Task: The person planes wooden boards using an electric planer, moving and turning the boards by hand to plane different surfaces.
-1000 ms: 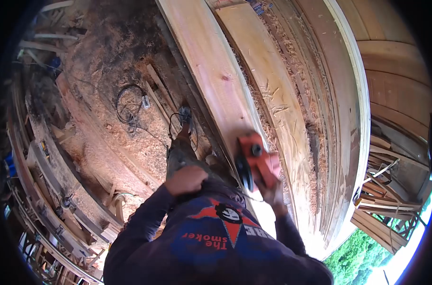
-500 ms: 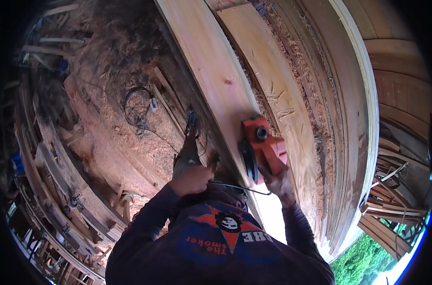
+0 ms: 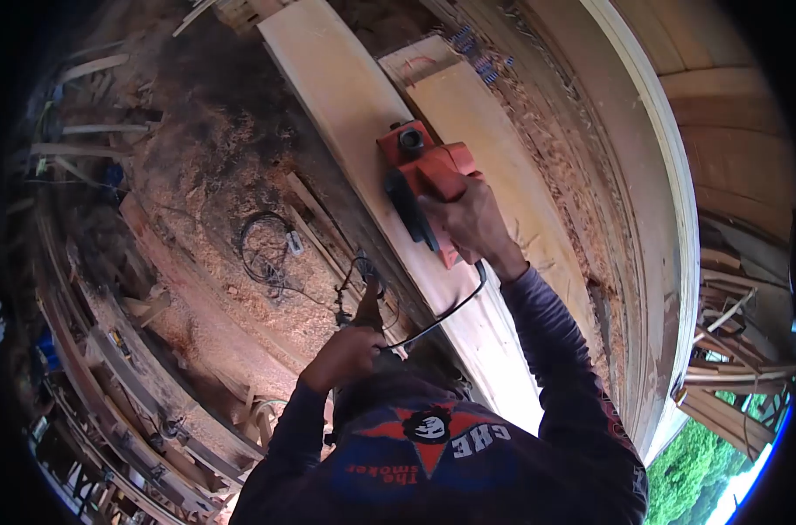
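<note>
A red power planer with a black side cover rests on a long pale board. My right hand is wrapped round its rear handle. From the planer's back end a black cable curves down to my left hand, whose fingers are closed around it in front of my body. Right of the board lies a second, yellowish board with some shavings on it.
Curved planks with shavings run along the right. A coiled cable with a small pale box lies on the shaving-covered ground. Long timbers stand at the left. My foot is beside the board. Stacked lumber is at the far right.
The planer and my right hand have moved forward and to the left along the board. My right arm is more stretched out, and more of the cable shows between my hands.
</note>
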`<state>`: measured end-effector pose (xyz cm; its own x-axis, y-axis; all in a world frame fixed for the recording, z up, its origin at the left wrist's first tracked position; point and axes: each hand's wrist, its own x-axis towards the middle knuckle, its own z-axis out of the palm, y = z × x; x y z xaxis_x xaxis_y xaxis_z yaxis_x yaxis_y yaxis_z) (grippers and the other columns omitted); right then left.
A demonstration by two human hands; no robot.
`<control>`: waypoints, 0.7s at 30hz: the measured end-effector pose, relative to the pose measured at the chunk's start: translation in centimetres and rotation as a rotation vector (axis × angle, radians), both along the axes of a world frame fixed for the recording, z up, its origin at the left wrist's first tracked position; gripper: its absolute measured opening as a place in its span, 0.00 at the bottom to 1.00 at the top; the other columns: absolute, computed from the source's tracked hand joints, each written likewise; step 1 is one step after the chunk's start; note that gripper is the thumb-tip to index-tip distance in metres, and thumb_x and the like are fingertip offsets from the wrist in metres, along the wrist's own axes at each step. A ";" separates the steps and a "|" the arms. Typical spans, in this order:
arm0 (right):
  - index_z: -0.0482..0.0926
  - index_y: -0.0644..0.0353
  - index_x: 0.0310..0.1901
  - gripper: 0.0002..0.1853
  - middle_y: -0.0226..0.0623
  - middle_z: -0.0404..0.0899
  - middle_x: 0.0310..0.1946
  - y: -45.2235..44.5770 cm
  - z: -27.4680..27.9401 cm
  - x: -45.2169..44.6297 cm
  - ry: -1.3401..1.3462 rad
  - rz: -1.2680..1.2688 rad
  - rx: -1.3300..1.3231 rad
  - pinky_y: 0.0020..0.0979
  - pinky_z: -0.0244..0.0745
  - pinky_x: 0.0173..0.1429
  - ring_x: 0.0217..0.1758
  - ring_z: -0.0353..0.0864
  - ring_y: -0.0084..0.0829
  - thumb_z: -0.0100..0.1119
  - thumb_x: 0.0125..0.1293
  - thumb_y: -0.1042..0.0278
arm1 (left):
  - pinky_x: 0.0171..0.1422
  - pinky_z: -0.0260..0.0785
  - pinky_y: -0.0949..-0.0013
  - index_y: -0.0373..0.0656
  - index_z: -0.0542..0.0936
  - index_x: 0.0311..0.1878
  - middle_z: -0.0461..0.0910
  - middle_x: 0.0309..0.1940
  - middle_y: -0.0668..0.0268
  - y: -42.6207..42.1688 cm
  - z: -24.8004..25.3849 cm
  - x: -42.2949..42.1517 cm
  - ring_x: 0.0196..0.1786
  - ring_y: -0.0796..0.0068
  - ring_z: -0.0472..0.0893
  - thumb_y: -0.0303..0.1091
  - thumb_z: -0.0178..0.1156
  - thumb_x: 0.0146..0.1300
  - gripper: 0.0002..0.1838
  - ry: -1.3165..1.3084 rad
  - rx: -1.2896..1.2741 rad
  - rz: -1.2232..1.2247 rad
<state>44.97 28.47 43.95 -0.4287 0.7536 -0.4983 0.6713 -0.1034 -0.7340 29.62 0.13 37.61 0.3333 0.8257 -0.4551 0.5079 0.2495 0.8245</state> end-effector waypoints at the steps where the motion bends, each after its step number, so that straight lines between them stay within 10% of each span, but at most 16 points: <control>1: 0.85 0.66 0.43 0.17 0.34 0.80 0.21 1.2 -0.8 -1.7 0.017 0.005 0.034 0.34 0.76 0.31 0.22 0.78 0.24 0.71 0.64 0.58 | 0.50 0.77 0.53 0.39 0.87 0.44 0.85 0.38 0.54 0.8 0.5 -0.6 0.44 0.50 0.85 0.29 0.66 0.59 0.11 -0.025 0.054 0.029; 8: 0.86 0.67 0.42 0.17 0.35 0.82 0.24 13.5 -4.6 -16.3 0.081 0.271 0.370 0.33 0.76 0.33 0.26 0.80 0.23 0.70 0.65 0.58 | 0.43 0.77 0.61 0.35 0.85 0.46 0.86 0.36 0.54 6.1 1.2 -5.3 0.38 0.56 0.87 0.23 0.64 0.65 0.08 -0.093 0.262 0.564; 21: 0.87 0.59 0.47 0.17 0.33 0.84 0.27 29.0 -6.5 -36.4 0.318 0.102 0.157 0.31 0.77 0.34 0.28 0.82 0.23 0.69 0.64 0.55 | 0.47 0.77 0.69 0.36 0.85 0.54 0.87 0.39 0.58 12.4 -5.4 -9.7 0.41 0.74 0.86 0.26 0.64 0.69 0.12 -0.331 0.177 1.205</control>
<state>8.53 57.45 37.49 -0.6203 0.7557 -0.2101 0.4080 0.0822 -0.9093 19.89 12.49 32.21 -0.5947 0.7255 -0.3464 -0.2014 0.2827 0.9378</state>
